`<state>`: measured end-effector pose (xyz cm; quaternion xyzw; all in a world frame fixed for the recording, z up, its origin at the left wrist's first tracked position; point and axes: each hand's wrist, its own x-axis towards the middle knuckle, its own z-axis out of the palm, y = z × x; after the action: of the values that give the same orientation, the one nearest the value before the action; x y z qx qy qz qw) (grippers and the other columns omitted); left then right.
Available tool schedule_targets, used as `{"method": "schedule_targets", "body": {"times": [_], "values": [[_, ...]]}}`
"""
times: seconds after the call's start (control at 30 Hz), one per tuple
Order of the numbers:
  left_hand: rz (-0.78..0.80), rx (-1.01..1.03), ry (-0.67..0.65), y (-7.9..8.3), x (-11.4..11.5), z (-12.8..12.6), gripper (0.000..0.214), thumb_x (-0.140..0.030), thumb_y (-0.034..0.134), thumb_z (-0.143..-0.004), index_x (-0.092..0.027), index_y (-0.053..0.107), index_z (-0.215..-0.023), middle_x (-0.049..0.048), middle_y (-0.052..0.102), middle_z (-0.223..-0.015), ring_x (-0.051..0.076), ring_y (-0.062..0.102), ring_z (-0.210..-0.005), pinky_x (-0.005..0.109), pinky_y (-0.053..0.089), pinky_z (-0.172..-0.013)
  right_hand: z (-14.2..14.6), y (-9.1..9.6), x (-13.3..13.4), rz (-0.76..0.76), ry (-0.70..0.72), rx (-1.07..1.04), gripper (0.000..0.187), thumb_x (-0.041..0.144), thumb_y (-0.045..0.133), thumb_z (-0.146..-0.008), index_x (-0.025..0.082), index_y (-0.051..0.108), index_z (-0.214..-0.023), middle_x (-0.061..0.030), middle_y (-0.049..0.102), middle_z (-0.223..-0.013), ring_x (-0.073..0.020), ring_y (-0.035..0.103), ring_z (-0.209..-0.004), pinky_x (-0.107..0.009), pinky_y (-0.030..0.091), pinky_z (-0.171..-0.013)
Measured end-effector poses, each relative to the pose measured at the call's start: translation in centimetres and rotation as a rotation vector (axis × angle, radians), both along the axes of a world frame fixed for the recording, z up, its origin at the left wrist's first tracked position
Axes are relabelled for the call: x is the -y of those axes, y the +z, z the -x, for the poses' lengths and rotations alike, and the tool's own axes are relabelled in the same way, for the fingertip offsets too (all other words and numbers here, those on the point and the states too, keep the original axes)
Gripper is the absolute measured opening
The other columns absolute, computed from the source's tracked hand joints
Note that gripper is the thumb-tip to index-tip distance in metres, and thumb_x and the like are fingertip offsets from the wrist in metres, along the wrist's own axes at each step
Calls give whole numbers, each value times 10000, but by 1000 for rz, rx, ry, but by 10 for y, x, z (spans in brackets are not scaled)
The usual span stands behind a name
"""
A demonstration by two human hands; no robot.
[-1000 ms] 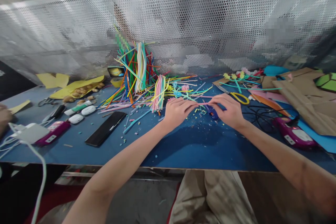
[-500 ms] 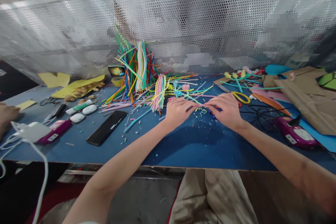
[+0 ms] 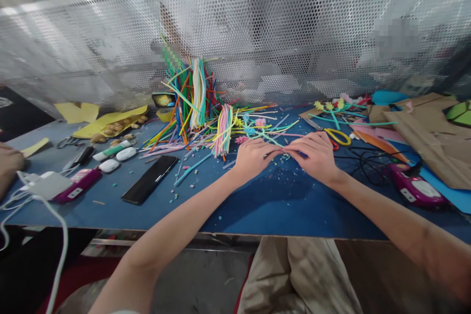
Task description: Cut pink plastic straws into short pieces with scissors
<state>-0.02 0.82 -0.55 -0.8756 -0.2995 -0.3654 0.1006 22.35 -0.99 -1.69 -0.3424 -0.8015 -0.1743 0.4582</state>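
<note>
My left hand (image 3: 252,158) and my right hand (image 3: 312,156) meet fingertip to fingertip over the table. Both are closed in a pinch on a short pink pipe cleaner, which the fingers almost fully cover. Just behind them lie pipe-cleaner flowers: a light blue one (image 3: 249,130), a pink one (image 3: 260,121) and a green stem (image 3: 270,138). A bundle of pink and yellow pipe cleaners (image 3: 222,130) rests left of these. Yellow-handled scissors (image 3: 337,136) lie beyond my right hand. Small cut bits are scattered under and around my hands.
A large heap of pipe cleaners (image 3: 196,93) stands against the perforated metal screen (image 3: 294,34). To the left are a black phone (image 3: 149,179), white cases (image 3: 109,165), a purple power strip (image 3: 79,184) and another person's hand (image 3: 11,162). Brown paper (image 3: 423,142) and a second purple strip (image 3: 415,186) lie right.
My fingertips have drawn closer together, so the pink pipe cleaner between them shows less. My left hand has shifted slightly right. The other person's hand at the left edge has moved a little.
</note>
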Motion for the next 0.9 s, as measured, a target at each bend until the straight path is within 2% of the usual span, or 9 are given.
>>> {"method": "schedule_targets", "body": {"times": [0.27,0.43,0.77,0.9], "values": [[-41,-16,58,-1,-1,2,226,-404,568,-952,-332,773,-1014,-8,765,-833,137,635,-731,285,463,-719,2,-4,-2,88,-22,-34,102,351,687,-900,273,748,-875,22,770,-868,-171,642,-798,-391,373,-850],[-28,-31,65,-3,-2,2,249,-435,562,-952,-311,770,-1011,-1,761,-816,140,647,-743,289,457,-737,3,-2,-3,141,-15,-32,180,397,646,-923,256,735,-855,12,766,-872,-172,640,-799,-385,379,-844],[-11,-37,81,-7,-13,11,251,-432,574,-948,-276,770,-962,-1,754,-816,140,658,-760,294,467,-766,-7,-1,-7,174,-42,-25,188,407,638,-925,254,721,-854,1,757,-867,-186,641,-810,-379,389,-821],[41,-60,80,-7,-13,12,252,-415,576,-944,-264,777,-936,6,759,-819,145,665,-743,270,464,-691,-21,-1,-19,234,-51,14,235,397,601,-941,231,689,-799,-7,743,-829,-194,640,-794,-378,405,-799]]}}
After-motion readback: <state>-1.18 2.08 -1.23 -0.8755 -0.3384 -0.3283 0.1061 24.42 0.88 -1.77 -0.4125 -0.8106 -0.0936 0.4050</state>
